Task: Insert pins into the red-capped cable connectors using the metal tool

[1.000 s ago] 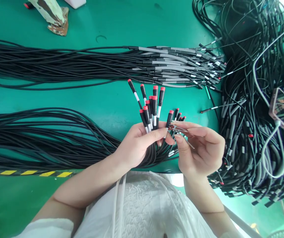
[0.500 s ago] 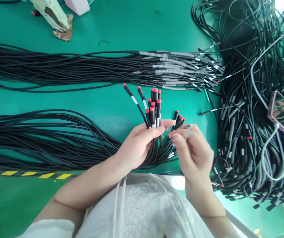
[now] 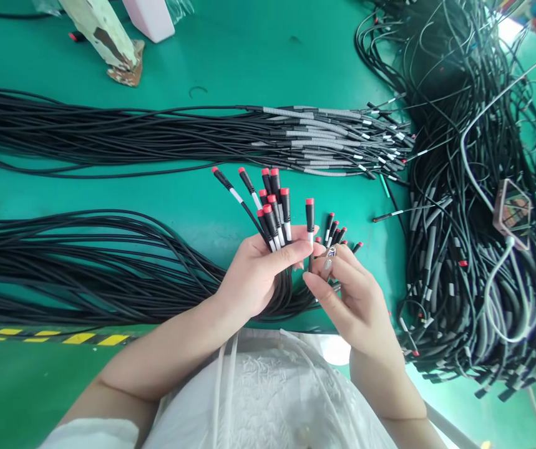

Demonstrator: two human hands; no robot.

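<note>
My left hand (image 3: 261, 271) is closed around a bunch of black cables, whose red-capped connectors (image 3: 273, 212) with white labels fan out above the thumb. One cable with a red-capped connector (image 3: 310, 215) stands upright, a little apart from the others, between the two hands. My right hand (image 3: 349, 287) pinches this single cable below its white label, close to the left fingertips. Behind the right fingers, more red-capped connectors (image 3: 336, 229) of the same bundle point up and right. The bundle's long cables (image 3: 155, 268) run off to the left across the green table.
A second bundle of black cables (image 3: 155, 134) with grey ribbed sleeves lies farther back. On the right a large heap of black cables (image 3: 440, 262) hangs over the edge, with a hexagonal device (image 3: 513, 212) on a white cord. A worn block (image 3: 103, 31) and a pink container (image 3: 150, 19) are at the back left.
One red-capped cable now stands apart from the bunch, between my hands. My right hand has moved left and now pinches it. The left hand's bunch has tilted leftward.
</note>
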